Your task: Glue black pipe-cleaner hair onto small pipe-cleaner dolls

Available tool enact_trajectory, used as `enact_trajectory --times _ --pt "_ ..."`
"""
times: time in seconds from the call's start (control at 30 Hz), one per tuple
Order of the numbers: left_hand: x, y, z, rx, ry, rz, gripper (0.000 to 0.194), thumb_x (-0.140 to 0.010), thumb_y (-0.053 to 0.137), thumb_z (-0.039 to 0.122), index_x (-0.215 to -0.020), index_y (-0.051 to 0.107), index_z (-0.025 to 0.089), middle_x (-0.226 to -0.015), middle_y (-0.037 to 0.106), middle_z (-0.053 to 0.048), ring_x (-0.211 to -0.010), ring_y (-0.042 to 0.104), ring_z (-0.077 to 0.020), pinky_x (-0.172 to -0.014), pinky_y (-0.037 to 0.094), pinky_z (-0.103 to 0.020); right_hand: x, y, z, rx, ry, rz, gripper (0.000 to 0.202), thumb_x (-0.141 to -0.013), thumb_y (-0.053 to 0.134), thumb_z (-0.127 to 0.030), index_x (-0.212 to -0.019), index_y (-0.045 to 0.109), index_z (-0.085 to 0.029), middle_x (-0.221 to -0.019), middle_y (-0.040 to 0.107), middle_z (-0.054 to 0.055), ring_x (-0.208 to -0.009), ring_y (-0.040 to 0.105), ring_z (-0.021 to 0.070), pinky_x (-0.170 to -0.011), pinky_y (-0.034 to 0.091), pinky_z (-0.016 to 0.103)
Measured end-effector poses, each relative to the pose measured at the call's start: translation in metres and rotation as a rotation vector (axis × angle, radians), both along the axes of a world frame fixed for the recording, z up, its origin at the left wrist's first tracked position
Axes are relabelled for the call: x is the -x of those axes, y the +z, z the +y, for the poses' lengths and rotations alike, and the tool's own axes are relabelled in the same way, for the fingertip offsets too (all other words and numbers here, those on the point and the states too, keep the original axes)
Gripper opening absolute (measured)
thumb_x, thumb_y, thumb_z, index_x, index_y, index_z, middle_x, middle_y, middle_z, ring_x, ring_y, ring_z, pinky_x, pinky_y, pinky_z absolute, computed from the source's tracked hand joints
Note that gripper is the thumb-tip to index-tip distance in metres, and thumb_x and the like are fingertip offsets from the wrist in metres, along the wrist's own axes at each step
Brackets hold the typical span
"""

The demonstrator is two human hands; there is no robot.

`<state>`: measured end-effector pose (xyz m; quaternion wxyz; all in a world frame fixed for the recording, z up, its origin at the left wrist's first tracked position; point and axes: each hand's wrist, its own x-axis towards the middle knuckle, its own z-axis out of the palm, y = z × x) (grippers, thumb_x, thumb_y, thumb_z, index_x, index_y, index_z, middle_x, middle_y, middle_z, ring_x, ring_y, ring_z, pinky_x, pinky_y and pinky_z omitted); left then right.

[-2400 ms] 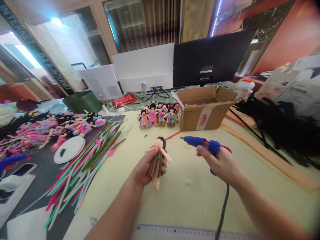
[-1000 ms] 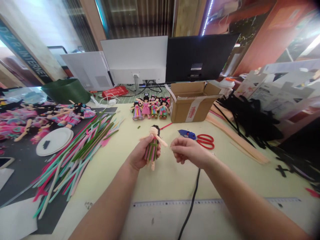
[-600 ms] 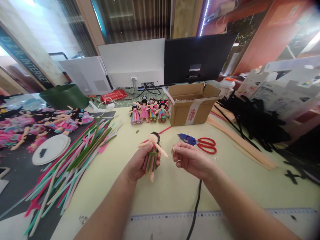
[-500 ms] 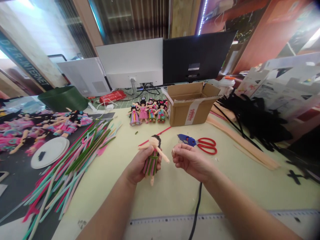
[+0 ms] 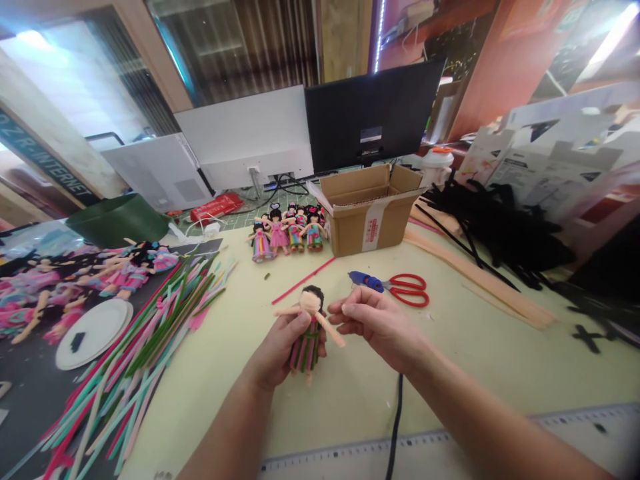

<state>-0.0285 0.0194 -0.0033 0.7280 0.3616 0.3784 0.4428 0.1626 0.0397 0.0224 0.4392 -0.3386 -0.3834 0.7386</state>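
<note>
A small doll (image 5: 306, 343) with black hair, a pale face and a green and pink striped dress is upright in my left hand (image 5: 277, 347), whose thumb presses on its chest. My right hand (image 5: 367, 319) is beside the doll's outstretched arm, its thumb and fingertips brought together; whatever may be between them is too small to make out. Just beyond my right hand lie a blue glue gun (image 5: 367, 281) and red-handled scissors (image 5: 409, 290). A pink-red stem (image 5: 303, 281) rests on the table behind the doll.
Several finished dolls (image 5: 287, 233) stand beside an open cardboard box (image 5: 370, 217). Colourful stems (image 5: 150, 347), white plates (image 5: 95, 333) and more dolls (image 5: 125, 270) are at left. Black stems (image 5: 500, 223) and peach stems (image 5: 485, 283) lie at right. A black cable (image 5: 396, 420) crosses the ruler (image 5: 350, 453).
My right hand has come closer to the doll. The doll has tipped more upright and its face shows more. The camera view has shifted slightly.
</note>
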Motion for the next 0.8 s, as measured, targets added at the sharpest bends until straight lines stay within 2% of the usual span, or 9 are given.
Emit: enact_trajectory --times 0.1,0.2,0.33,0.47,0.6,0.8 --pt "0.0 0.001 -0.001 0.003 0.005 -0.001 0.041 -0.079 0.066 0.049 -0.093 0.061 0.011 -0.071 0.066 -0.006 -0.055 0.064 -0.0148 -0.051 0.048 -0.023 0.001 0.0 -0.001 -0.025 0.014 -0.048 0.02 -0.079 0.069 -0.029 -0.072 0.054 -0.018 -0.069 0.067 -0.001 -0.057 0.061 0.0111 -0.057 0.047 0.025" --pt "0.0 0.002 -0.002 0.01 -0.004 0.006 0.042 -0.078 0.066 0.049 -0.097 0.061 0.012 -0.073 0.066 -0.006 -0.055 0.064 -0.015 -0.052 0.049 -0.023 0.002 -0.001 0.0 -0.107 -0.024 -0.146 0.02 -0.082 0.066 -0.033 -0.075 0.055 -0.018 -0.054 0.055 -0.006 -0.047 0.048 0.0072 -0.049 0.038 0.021" --pt "-0.004 0.002 -0.003 -0.011 -0.006 0.012 0.04 -0.08 0.064 0.049 -0.093 0.061 0.012 -0.075 0.066 -0.007 -0.058 0.064 -0.0143 -0.054 0.05 -0.023 0.004 0.0 0.0 -0.171 -0.126 -0.208 0.021 -0.079 0.07 -0.035 -0.077 0.058 -0.017 -0.057 0.055 -0.006 -0.052 0.048 0.008 -0.052 0.039 0.022" --pt "-0.01 0.001 -0.003 -0.024 0.001 0.039 0.038 -0.082 0.064 0.047 -0.097 0.059 0.013 -0.077 0.065 -0.006 -0.063 0.064 -0.0146 -0.056 0.05 -0.023 0.006 0.004 -0.001 -0.141 -0.12 -0.198 0.022 -0.075 0.072 -0.033 -0.075 0.058 -0.017 -0.059 0.058 -0.004 -0.052 0.05 0.0095 -0.053 0.041 0.024" --pt "-0.015 0.0 -0.004 -0.034 0.02 0.072 0.039 -0.081 0.065 0.046 -0.101 0.059 0.013 -0.081 0.064 -0.006 -0.066 0.063 -0.0135 -0.06 0.051 -0.024 0.007 0.004 -0.001 -0.131 -0.123 -0.237 0.02 -0.074 0.073 -0.032 -0.075 0.06 -0.016 -0.06 0.059 -0.003 -0.054 0.052 0.0097 -0.05 0.038 0.023" --pt "-0.02 0.003 -0.005 -0.061 0.049 0.117 0.043 -0.079 0.068 0.048 -0.103 0.059 0.014 -0.081 0.064 -0.005 -0.069 0.062 -0.0142 -0.063 0.052 -0.026 0.008 0.001 0.0 -0.144 -0.161 -0.25 0.021 -0.075 0.072 -0.034 -0.072 0.062 -0.016 -0.061 0.058 -0.004 -0.055 0.046 0.0074 -0.053 0.035 0.022"
